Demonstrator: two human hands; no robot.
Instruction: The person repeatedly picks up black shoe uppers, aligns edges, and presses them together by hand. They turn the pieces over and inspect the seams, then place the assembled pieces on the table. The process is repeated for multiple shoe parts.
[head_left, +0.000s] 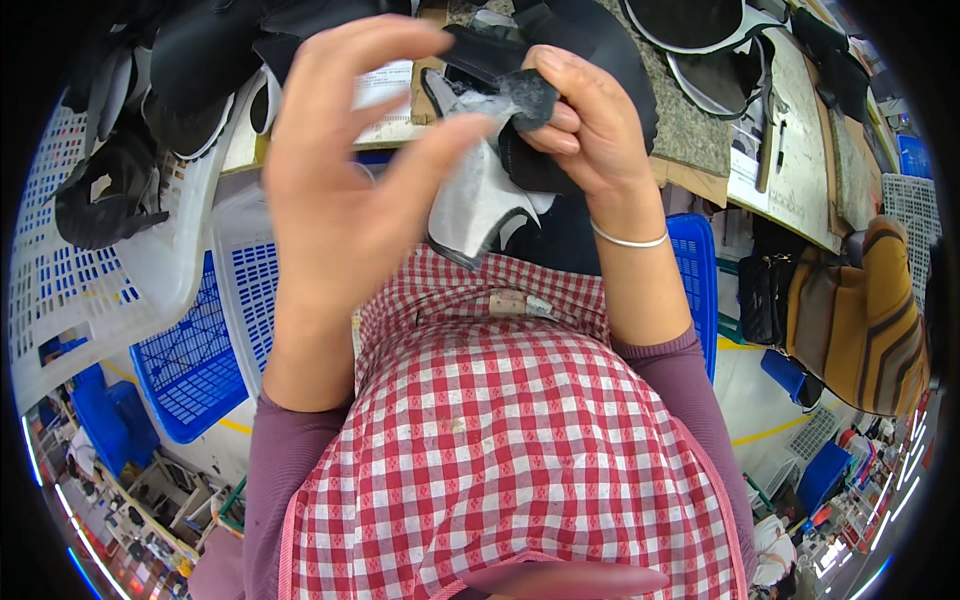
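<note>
My right hand [598, 125] pinches the dark padded edge of a black shoe upper with a white lining [468, 205] between thumb and fingers. The upper hangs in front of my apron at the near table edge, its lining partly turned out. To its left my left hand [335, 170] is smeared by motion, thumb and fingers spread apart. Its thumb overlaps the upper in the picture; whether it touches cannot be told. I see nothing in the left hand.
Black shoe uppers [190, 85] lie at the left by a white perforated crate [150, 285]. Blue crates [185, 345] stand below. At right are a stone slab [695, 140], a pen [781, 145], more uppers [715, 75] and a striped cloth [865, 320].
</note>
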